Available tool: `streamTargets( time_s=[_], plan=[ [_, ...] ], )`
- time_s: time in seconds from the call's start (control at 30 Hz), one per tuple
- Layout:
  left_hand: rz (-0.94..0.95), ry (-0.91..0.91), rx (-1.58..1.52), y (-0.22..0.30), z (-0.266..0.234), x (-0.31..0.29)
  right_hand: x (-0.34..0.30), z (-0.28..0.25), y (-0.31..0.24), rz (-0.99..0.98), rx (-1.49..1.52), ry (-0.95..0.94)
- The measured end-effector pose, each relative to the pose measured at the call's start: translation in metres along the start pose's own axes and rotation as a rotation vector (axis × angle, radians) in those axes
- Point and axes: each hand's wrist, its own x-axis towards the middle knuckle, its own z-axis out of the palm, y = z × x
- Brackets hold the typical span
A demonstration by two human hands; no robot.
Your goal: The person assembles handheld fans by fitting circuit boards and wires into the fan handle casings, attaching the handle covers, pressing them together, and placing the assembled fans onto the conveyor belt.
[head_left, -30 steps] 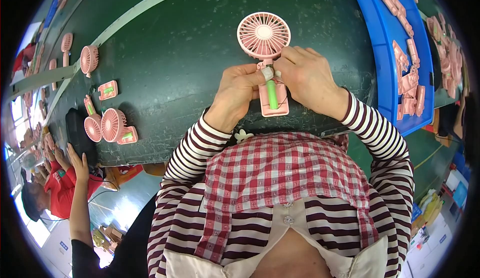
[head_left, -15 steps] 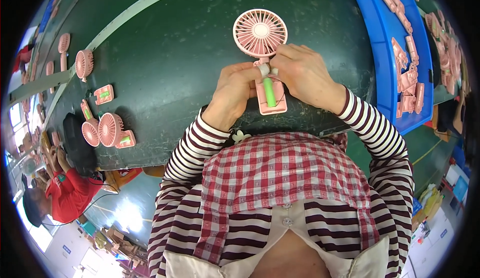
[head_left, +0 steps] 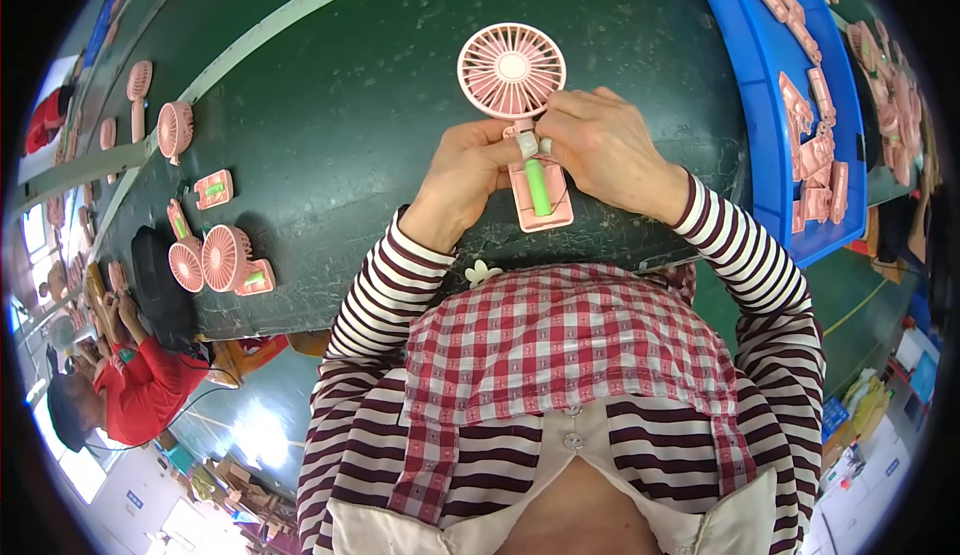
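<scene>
A pink handheld fan (head_left: 512, 67) lies on the green tabletop in front of me, its round grille pointing away. Its opened handle (head_left: 556, 217) faces up, with a green cylindrical battery (head_left: 538, 191) and a thin wire inside. My left hand (head_left: 458, 177) is closed on the neck of the fan from the left. From the right, my right hand (head_left: 608, 150) pinches at the same neck, fingers against the grille's lower edge. White covers wrap the tips of both thumbs. Whatever small part lies between the fingertips is hidden.
At the right stands a blue bin (head_left: 765, 145) holding several pink shell pieces (head_left: 815, 155). More fans (head_left: 226, 258) and an open handle part (head_left: 213, 190) lie to the left, near a black object (head_left: 160, 290). A person in red (head_left: 150, 390) works at the far left.
The fan's head has shifted slightly left and down. Both my hands keep their hold at the neck, with the fingers only slightly moved.
</scene>
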Motion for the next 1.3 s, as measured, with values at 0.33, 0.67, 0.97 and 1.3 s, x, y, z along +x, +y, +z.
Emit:
streamTargets(
  time_s=[0.33,0.67,0.97,1.3],
  plan=[
    [0.395,0.198,-0.042,-0.002,-0.008,0.007,-0.023,0.028,-0.012,0.267,0.339,0.304],
    [0.501,0.221,-0.116,0.0,-0.005,0.003,-0.026,0.033,-0.034,0.154,0.11,0.149],
    [0.507,0.19,-0.035,0.0,0.002,-0.005,-0.005,0.029,-0.018,0.063,0.127,0.493],
    [0.574,0.192,-0.057,0.0,0.004,-0.005,0.006,0.03,-0.016,-0.057,-0.068,0.546]
  ],
)
